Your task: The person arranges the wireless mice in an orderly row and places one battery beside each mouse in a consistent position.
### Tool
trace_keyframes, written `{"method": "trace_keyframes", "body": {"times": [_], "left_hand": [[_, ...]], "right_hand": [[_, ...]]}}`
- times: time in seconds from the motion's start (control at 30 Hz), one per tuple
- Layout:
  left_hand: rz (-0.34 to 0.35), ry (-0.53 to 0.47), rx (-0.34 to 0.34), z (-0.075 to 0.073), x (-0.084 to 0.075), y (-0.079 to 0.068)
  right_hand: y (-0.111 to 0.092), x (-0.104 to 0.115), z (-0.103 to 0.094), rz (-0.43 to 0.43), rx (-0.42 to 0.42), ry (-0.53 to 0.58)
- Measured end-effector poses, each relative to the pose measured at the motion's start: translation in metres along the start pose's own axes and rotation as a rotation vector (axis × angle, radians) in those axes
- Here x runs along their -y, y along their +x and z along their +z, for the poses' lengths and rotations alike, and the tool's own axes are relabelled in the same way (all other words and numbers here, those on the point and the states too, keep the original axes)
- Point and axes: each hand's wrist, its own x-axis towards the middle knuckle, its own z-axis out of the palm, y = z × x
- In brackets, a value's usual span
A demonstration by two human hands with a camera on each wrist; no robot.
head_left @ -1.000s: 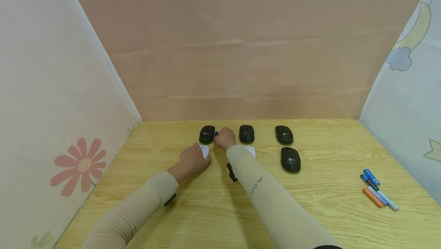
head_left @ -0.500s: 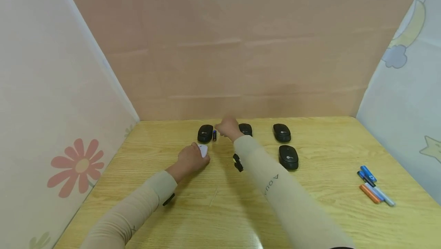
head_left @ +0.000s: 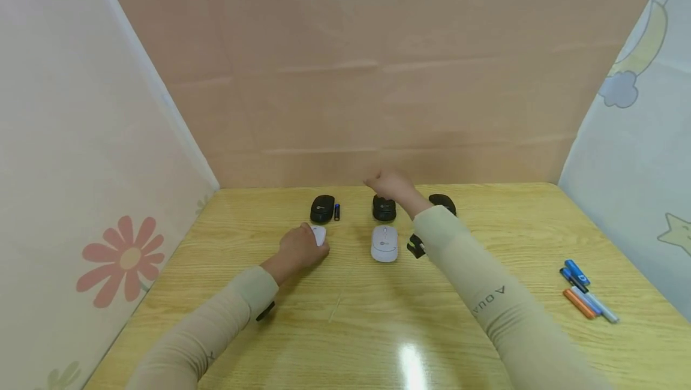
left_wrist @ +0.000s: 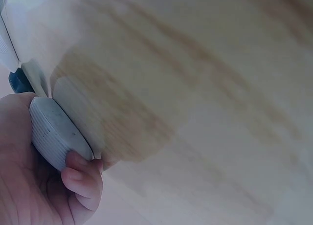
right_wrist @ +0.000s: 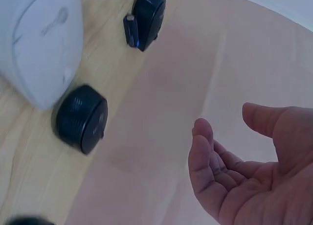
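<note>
Left hand grip: left hand [head_left: 303, 245] holds the white mouse [head_left: 319, 234], fingers curled round its side in the left wrist view.
White mouse: left of centre in the head view, just below the left black mouse [head_left: 322, 209].
Right hand grip: right hand [head_left: 393, 186] holds nothing; thumb apart from loosely bent fingers.
Right hand place: upper centre, in front of the middle black mouse [head_left: 384, 209]; a second white mouse [head_left: 384, 244] sits just below that mouse.
Blue-tipped cylinder: cylinder [head_left: 337, 212] just right of the left black mouse, seemingly lying lengthwise; contact cannot be told.
Change, last second: right hand has gone from beside the cylinder towards the right of frame; left hand's hold unchanged.
Reading: cylinder looks placed, right hand free; white mouse not yet released.
Right sleeve: sleeve [head_left: 502, 285] partly covers the right black mouse [head_left: 444, 203].
Pens: bunched lower right, orange pen [head_left: 579, 303] included, well apart from both hands.
</note>
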Motion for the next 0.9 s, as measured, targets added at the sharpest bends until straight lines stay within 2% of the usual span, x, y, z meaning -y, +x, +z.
{"method": "trace_keyframes", "body": {"times": [0.23, 0.43, 0.6, 0.9], "left_hand": [[-0.006, 0.005, 0.0, 0.0, 0.001, 0.003], [-0.008, -0.002, 0.008, 0.0, 0.001, 0.003], [0.0, -0.002, 0.013, -0.001, 0.001, 0.001], [-0.014, 0.001, 0.009, 0.0, 0.0, 0.002]], "right_hand": [[-0.021, -0.027, -0.031, 0.015, 0.01, -0.015], [-0.042, -0.053, -0.052, 0.024, -0.015, -0.091], [-0.066, -0.074, -0.07, 0.035, -0.047, -0.156], [-0.108, -0.118, -0.104, 0.074, -0.046, -0.223]]}}
